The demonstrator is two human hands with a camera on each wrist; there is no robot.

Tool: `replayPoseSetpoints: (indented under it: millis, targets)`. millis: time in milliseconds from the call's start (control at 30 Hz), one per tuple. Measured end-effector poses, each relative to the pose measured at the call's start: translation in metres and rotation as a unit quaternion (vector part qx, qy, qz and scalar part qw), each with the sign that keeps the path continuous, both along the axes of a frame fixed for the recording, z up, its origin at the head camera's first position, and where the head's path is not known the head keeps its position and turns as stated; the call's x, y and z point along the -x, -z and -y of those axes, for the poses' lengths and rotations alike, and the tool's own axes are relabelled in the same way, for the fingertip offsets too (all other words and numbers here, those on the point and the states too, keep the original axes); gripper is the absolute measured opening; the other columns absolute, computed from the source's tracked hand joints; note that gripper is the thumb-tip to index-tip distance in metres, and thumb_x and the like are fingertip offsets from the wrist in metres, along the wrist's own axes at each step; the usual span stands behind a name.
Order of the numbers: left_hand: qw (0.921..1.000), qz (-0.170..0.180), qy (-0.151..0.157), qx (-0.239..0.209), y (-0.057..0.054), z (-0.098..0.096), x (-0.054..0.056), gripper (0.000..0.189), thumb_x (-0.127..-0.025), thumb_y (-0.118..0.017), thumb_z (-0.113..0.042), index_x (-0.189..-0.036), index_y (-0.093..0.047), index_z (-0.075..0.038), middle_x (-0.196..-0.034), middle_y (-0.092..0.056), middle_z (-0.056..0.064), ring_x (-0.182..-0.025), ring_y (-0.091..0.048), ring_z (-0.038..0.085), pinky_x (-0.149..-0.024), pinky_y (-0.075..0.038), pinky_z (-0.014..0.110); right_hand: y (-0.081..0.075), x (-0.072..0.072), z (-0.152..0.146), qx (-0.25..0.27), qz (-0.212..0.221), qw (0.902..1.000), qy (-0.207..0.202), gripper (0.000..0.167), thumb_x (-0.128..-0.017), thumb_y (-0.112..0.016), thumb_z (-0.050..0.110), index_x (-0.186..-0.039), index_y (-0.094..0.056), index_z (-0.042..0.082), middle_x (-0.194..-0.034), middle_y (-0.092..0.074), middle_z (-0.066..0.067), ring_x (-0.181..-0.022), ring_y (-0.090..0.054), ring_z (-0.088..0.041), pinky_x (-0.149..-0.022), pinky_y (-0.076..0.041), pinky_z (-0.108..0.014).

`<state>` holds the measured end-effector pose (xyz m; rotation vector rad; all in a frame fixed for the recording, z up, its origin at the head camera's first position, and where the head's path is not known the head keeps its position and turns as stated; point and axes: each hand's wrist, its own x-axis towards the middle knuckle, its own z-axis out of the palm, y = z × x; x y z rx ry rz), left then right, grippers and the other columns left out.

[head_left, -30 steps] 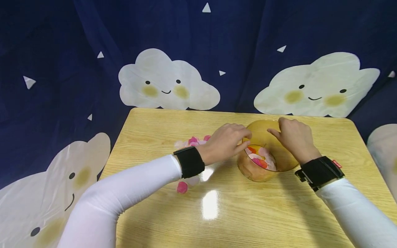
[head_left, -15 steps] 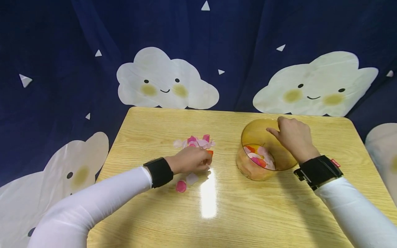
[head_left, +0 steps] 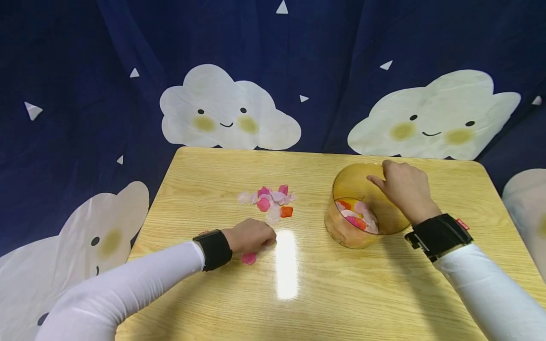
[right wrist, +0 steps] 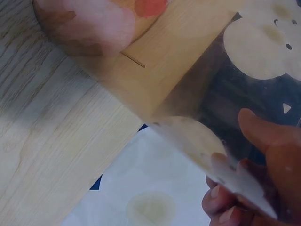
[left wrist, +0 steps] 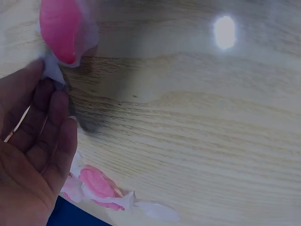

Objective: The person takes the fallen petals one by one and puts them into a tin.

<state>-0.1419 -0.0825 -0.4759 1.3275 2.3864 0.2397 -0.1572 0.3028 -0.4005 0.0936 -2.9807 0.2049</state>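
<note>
My left hand [head_left: 251, 236] is low over the left-middle of the table. In the left wrist view, its thumb and fingertips pinch a whitish petal [left wrist: 54, 73]. Right beside those fingertips lies a bright pink petal [left wrist: 61, 28] over a paler one. A small heap of pink, white and orange petals [head_left: 264, 198] lies farther back. On the right, my right hand [head_left: 405, 189] holds the far right rim of a clear amber bowl [head_left: 350, 237], its fingers curled over the wall. The bowl is tilted, its mouth partly toward me, with several petals [head_left: 360, 220] at its bottom.
The wooden table [head_left: 341, 298] has rounded back corners. Behind it and at both sides hangs a dark blue curtain [head_left: 328, 47] with cloud faces. Bright light reflects off the tabletop [head_left: 286, 265] between the left hand and the bowl.
My left hand has moved from the bowl's rim leftward to the table, past the heap and then toward me to the nearer petals. My right hand and the bowl have stayed put.
</note>
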Motion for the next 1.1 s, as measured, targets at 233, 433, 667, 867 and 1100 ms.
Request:
replayPoseSetpoints:
  millis: [233,433,667,867,1100]
  targets:
    - [0.9993,0.004,-0.013,-0.035,-0.020,-0.016,0.014,0.018,-0.092,-0.068,-0.006,-0.076,-0.064,-0.013,-0.069,-0.044,-0.009,-0.067,-0.041,0.006,-0.061,-0.031,0.021,-0.001,0.001,0.000,0.001,-0.002,1.0000,-0.001,0.051,-0.093,-0.070,0.042,-0.066,-0.045,0.008,-0.055,-0.034,-0.003,-0.045,-0.044,-0.026,-0.040,-0.029,-0.036]
    - [0.9980,-0.015,-0.012,-0.061,-0.058,-0.049,0.031,0.012,-0.094,-0.067,-0.007,-0.084,-0.067,-0.013,-0.073,-0.051,-0.008,-0.072,-0.048,0.008,-0.064,-0.037,0.021,-0.002,0.001,0.000,-0.001,-0.006,1.0000,0.002,0.050,-0.092,-0.072,0.041,-0.065,-0.045,0.008,-0.054,-0.034,-0.003,-0.045,-0.044,-0.026,-0.040,-0.029,-0.035]
    - [0.9906,-0.066,0.000,-0.120,-0.108,-0.097,0.038,0.013,-0.100,-0.062,-0.012,-0.090,-0.069,-0.014,-0.084,-0.063,-0.004,-0.078,-0.056,0.010,-0.071,-0.045,0.022,0.001,0.000,0.000,0.000,-0.015,0.9999,-0.005,0.051,-0.092,-0.072,0.042,-0.065,-0.046,0.008,-0.054,-0.033,-0.002,-0.044,-0.044,-0.025,-0.039,-0.029,-0.035]
    - [0.9847,-0.097,0.002,-0.145,-0.133,-0.131,0.036,0.015,-0.103,-0.057,-0.016,-0.091,-0.067,-0.018,-0.086,-0.059,-0.006,-0.079,-0.054,0.008,-0.070,-0.042,0.020,0.001,0.001,-0.001,-0.001,-0.011,0.9999,0.000,0.049,-0.092,-0.073,0.041,-0.066,-0.047,0.008,-0.054,-0.036,-0.003,-0.045,-0.044,-0.025,-0.040,-0.029,-0.035]
    - [0.9887,-0.108,0.031,-0.100,-0.133,-0.167,0.031,0.017,-0.105,-0.052,-0.017,-0.092,-0.064,-0.018,-0.083,-0.052,-0.008,-0.079,-0.050,0.005,-0.067,-0.038,0.019,-0.001,0.001,0.000,0.003,0.002,1.0000,0.009,0.047,-0.091,-0.073,0.039,-0.067,-0.047,0.007,-0.055,-0.039,-0.005,-0.048,-0.045,-0.026,-0.042,-0.030,-0.036]
